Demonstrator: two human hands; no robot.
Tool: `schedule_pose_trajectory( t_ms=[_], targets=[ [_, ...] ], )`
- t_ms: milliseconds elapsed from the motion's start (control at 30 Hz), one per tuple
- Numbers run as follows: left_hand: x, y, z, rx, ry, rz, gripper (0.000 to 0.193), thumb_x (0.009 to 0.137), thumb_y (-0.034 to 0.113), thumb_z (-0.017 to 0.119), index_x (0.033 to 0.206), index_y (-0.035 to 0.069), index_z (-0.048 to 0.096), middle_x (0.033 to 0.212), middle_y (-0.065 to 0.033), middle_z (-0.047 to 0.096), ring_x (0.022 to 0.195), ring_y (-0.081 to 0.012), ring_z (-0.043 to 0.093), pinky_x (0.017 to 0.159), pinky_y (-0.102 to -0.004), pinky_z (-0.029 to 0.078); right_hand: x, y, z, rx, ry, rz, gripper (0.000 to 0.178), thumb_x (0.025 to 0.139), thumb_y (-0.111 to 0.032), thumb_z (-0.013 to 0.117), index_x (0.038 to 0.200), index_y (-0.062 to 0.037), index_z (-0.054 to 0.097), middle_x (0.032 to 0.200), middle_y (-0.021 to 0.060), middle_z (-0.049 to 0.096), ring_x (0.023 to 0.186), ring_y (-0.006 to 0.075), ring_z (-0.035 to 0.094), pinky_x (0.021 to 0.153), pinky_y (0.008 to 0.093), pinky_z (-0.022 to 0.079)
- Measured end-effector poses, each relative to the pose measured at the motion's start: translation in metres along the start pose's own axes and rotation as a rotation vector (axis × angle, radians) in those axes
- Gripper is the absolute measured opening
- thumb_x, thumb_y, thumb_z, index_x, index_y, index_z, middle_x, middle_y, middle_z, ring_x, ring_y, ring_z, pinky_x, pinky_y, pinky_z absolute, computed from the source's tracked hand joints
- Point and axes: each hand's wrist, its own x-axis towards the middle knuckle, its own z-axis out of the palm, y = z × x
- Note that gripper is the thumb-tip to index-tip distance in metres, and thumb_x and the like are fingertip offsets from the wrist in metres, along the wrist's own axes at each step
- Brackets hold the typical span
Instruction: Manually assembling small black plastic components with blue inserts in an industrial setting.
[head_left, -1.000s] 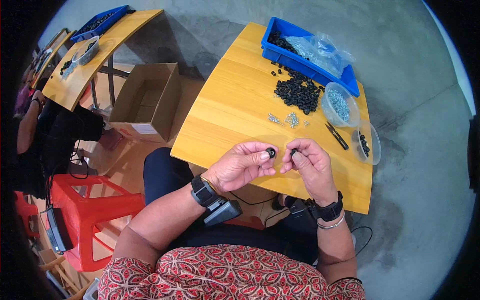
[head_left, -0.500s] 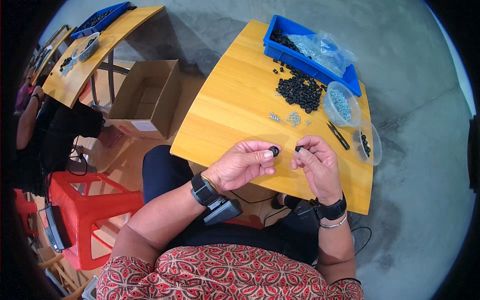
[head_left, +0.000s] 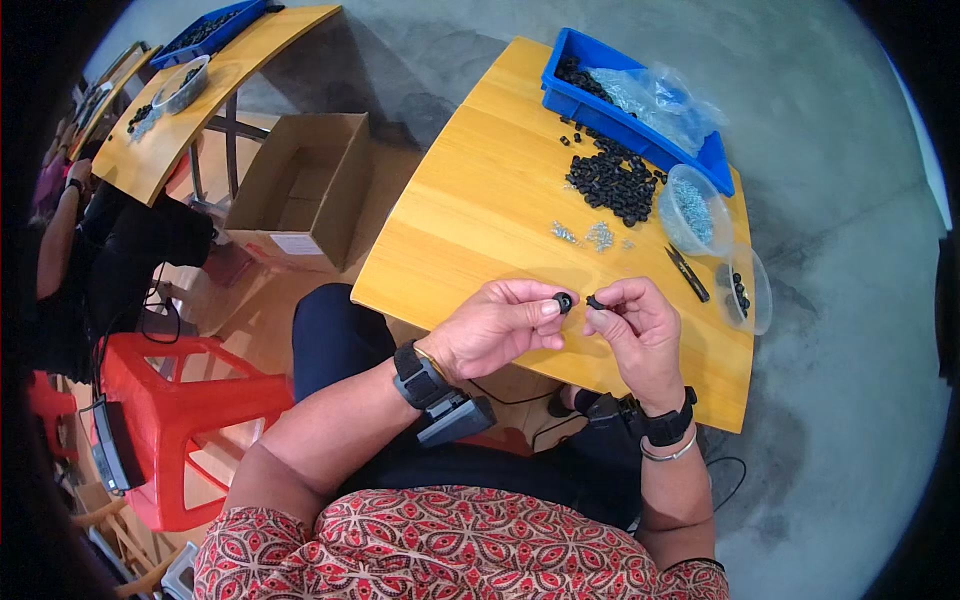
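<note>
wooden table (head_left: 455,225), left hand (head_left: 505,325), right hand (head_left: 642,328), 2 pinched rounded black pieces (head_left: 564,302)

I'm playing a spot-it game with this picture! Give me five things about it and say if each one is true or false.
1. The left hand holds a round black part. True.
2. The right hand holds the black snips. False: it pinches a small black piece, and the snips lie on the yellow table.
3. A clear plastic bag is in the blue tray. True.
4. The pile of black parts is inside the cardboard box. False: it is on the yellow table.
5. The stool is red. True.
</note>
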Motion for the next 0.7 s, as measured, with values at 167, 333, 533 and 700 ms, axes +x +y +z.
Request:
schedule_pose_trajectory(
  t_ms=[167,333,533,700],
  targets=[
    [-0.0011,0.0002,0.0011,0.025,0.041,0.007,0.022,0.083,0.008,0.054,0.104,0.000,0.057,0.095,-0.0067,0.060,0.080,-0.0148,0.056,0.072,-0.0288,0.047,-0.0001,0.0007,0.0028,-0.018,0.007,-0.001,0.013,0.080,0.004,0.054,0.090,0.0004,0.048,0.080,0.0057,0.055,0.068,0.0109,0.055,0.063,0.0213,0.046],
    [-0.0008,-0.0020,0.0019,0.065,0.037,0.021,0.022,0.084,0.007,0.053,0.104,-0.001,0.056,0.097,-0.0087,0.059,0.080,-0.0154,0.056,0.072,-0.0277,0.048,-0.0006,-0.0004,0.0040,-0.083,-0.015,0.005,0.012,0.080,0.004,0.054,0.091,0.0009,0.049,0.079,0.0048,0.055,0.067,0.0098,0.054,0.062,0.0205,0.045],
    [0.0000,-0.0040,0.0026,0.124,0.062,0.035,0.022,0.084,0.005,0.051,0.105,-0.002,0.055,0.100,-0.0115,0.059,0.083,-0.0164,0.057,0.072,-0.0269,0.049,-0.0020,-0.0031,0.0074,-0.196,-0.021,-0.016,0.012,0.080,0.004,0.054,0.091,0.0016,0.050,0.079,0.0045,0.055,0.066,0.0085,0.053,0.061,0.0201,0.044],
    [0.0004,-0.0050,0.0051,0.158,0.073,0.053,0.022,0.084,0.004,0.051,0.105,-0.003,0.055,0.100,-0.0122,0.058,0.085,-0.0164,0.057,0.072,-0.0271,0.049,-0.0017,-0.0014,0.0040,-0.226,-0.032,-0.009,0.010,0.080,0.004,0.054,0.089,0.0020,0.051,0.079,0.0046,0.056,0.065,0.0080,0.053,0.059,0.0199,0.044]
  ],
)
